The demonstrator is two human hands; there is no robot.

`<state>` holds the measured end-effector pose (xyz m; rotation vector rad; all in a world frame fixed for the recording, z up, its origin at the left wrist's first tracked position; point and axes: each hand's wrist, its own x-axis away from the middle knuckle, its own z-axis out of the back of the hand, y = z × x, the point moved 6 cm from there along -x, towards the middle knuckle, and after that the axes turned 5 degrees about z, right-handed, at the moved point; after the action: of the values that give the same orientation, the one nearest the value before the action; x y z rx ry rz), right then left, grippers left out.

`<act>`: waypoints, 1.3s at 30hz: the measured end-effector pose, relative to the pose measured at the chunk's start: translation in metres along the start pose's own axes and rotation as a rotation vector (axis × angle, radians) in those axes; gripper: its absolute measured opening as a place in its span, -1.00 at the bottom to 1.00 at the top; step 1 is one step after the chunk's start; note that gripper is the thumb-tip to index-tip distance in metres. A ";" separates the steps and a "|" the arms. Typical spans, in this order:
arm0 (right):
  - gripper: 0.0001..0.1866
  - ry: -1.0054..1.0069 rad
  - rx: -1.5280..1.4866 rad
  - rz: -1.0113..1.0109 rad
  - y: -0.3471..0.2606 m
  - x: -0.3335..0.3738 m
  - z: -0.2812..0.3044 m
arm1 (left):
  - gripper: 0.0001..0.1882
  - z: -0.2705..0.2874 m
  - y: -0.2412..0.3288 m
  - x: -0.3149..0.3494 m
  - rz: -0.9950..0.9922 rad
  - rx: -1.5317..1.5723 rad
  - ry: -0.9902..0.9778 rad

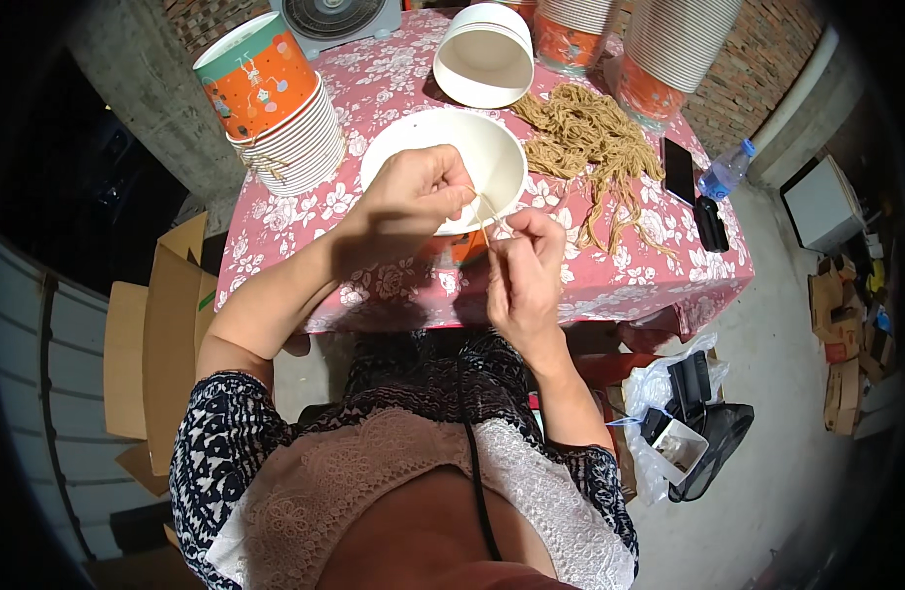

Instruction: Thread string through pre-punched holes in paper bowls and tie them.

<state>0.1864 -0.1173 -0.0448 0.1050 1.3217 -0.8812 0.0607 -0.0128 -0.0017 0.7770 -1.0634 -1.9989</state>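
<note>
Over a white paper bucket (398, 133) on the table, my two hands work at a thin tan cord (485, 208). My left hand (423, 185) pinches the cord between thumb and fingers at the bucket's near rim. Lower and to the right, my right hand (528, 270) is closed with its fingertips on the same cord, which runs taut between them. Whether the cord passes through the bucket's wall cannot be made out. Some orange of its outer side shows under my hands. A loose heap of tan cords (585, 133) lies to the right of the bucket.
Orange and green buckets (261, 84) stand stacked at the left, tan cords on their sides. An open bucket (485, 61) lies tipped behind, with tall stacks (679, 49) farther right. A phone (679, 169), a bottle (726, 170) and a fan (339, 18) are on the table. Cardboard boxes (172, 344) stand left.
</note>
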 end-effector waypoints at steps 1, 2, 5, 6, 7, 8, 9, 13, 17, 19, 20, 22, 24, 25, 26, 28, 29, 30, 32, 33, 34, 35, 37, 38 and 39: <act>-0.87 -0.005 -0.001 0.034 0.000 0.001 -0.001 | -0.81 -0.001 -0.002 0.000 0.025 -0.011 -0.012; -0.87 -0.006 -0.002 0.032 0.000 0.001 -0.001 | -0.81 -0.002 -0.004 0.001 0.049 -0.022 -0.024; -0.81 0.074 0.073 0.123 0.000 -0.003 0.003 | -0.82 0.001 0.000 -0.004 -0.008 -0.157 0.057; -0.81 0.074 0.074 0.124 -0.001 -0.003 0.004 | -0.82 0.000 0.001 -0.003 -0.009 -0.156 0.057; -0.79 0.058 0.103 0.124 -0.001 -0.004 0.004 | -0.83 -0.001 0.004 -0.001 -0.022 -0.199 0.059; -0.77 0.042 0.133 0.123 -0.002 -0.005 0.005 | -0.83 -0.002 0.006 0.001 -0.034 -0.243 0.062; -0.77 0.044 0.131 0.126 -0.001 -0.009 0.006 | -0.86 -0.003 0.009 0.002 -0.040 -0.283 0.054; -0.80 0.113 0.151 0.203 0.000 -0.014 0.007 | -0.95 -0.008 0.018 0.006 -0.235 -0.348 0.101; -1.00 0.228 -0.263 -0.290 0.028 -0.003 -0.002 | -0.90 -0.009 0.038 0.019 -0.731 -0.584 0.226; -0.93 0.224 -0.735 -0.646 0.039 0.004 -0.014 | -0.86 -0.011 0.039 0.021 -0.774 -0.628 0.232; -0.93 0.225 -0.733 -0.648 0.038 0.002 -0.013 | -0.86 -0.011 0.041 0.021 -0.806 -0.602 0.235; -0.88 0.218 -0.959 -0.788 0.039 0.003 -0.021 | -0.85 -0.014 0.042 0.020 -0.837 -0.575 0.238; -0.87 0.219 -0.988 -0.799 0.042 0.005 -0.023 | -0.89 -0.015 0.042 0.019 -0.863 -0.532 0.263; -0.84 0.221 -1.019 -0.809 0.043 0.006 -0.024 | -0.89 -0.014 0.044 0.020 -0.862 -0.532 0.262; -0.84 0.221 -1.019 -0.811 0.043 0.007 -0.024 | -0.90 -0.014 0.047 0.020 -0.846 -0.560 0.233; -0.84 0.211 -1.039 -0.816 0.043 0.007 -0.024 | -0.91 -0.014 0.048 0.020 -0.830 -0.588 0.204; -0.84 0.211 -1.039 -0.817 0.042 0.007 -0.025 | -0.92 -0.014 0.045 0.017 -0.748 -0.548 0.152; -0.84 0.220 -1.021 -0.818 0.042 0.006 -0.025 | -0.92 -0.014 0.041 0.014 -0.667 -0.508 0.102; -0.84 0.227 -1.003 -0.818 0.042 0.005 -0.025 | -0.92 -0.014 0.039 0.012 -0.663 -0.466 0.073; -0.85 0.236 -1.015 -0.827 0.042 0.005 -0.024 | -0.91 -0.014 0.037 0.012 -0.660 -0.425 0.044; -0.85 0.246 -1.026 -0.836 0.042 0.005 -0.024 | -0.91 -0.015 0.037 0.011 -0.659 -0.425 0.044; -0.85 0.245 -1.026 -0.837 0.042 0.005 -0.023 | -0.90 -0.015 0.036 0.010 -0.654 -0.386 0.025; -0.81 0.255 -1.032 -0.840 0.041 0.005 -0.022 | -0.89 -0.016 0.036 0.010 -0.649 -0.348 0.006; -0.81 0.254 -1.032 -0.840 0.040 0.005 -0.021 | -0.90 -0.016 0.035 0.009 -0.640 -0.365 0.002; -0.81 0.243 -1.010 -0.825 0.039 0.005 -0.021 | -0.91 -0.017 0.035 0.009 -0.632 -0.381 -0.002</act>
<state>0.1935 -0.0824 -0.0706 -1.2231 1.9380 -0.7654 0.0797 -0.0412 0.0191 0.9760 -0.4241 -2.6194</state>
